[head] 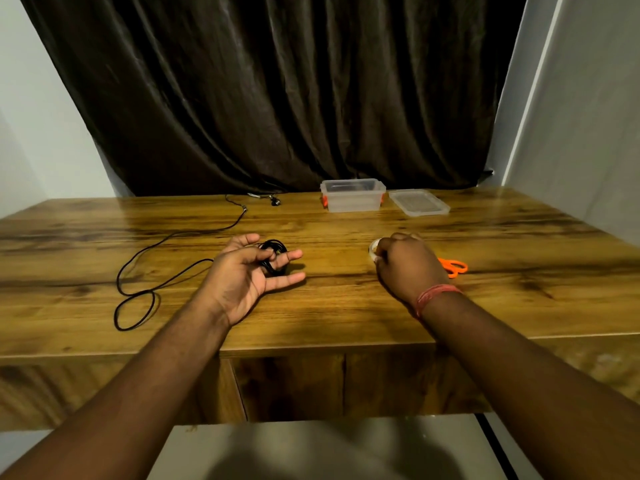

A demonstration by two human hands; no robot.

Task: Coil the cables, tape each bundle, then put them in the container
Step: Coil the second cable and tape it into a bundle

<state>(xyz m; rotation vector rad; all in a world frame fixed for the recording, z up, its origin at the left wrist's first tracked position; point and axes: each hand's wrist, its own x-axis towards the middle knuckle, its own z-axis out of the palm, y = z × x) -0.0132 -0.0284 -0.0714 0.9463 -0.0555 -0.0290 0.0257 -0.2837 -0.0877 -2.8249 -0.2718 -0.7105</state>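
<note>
The left hand (247,271) is palm-up over the middle of the wooden desk (346,306), and a small black coiled cable (275,258) sits in its curled thumb and forefinger while the other fingers stretch out straight toward the right. To the left of that hand a second black cable (145,271) lies loose on the desk, looping near the front edge and trailing back toward the dark curtain (277,91). The right hand (405,265), a red thread band (434,296) round its wrist, is knuckles-up, its fingers curled round a pale roll of tape (374,250) that peeks out on its left side. Just beside it on the right, orange-handled scissors (453,266) lie flat, partly hidden behind the hand. At the back of the desk, well apart from both hands, stands a clear plastic container (352,195) with orange clips, open, its lid (419,202) lying flat just to the right.
</note>
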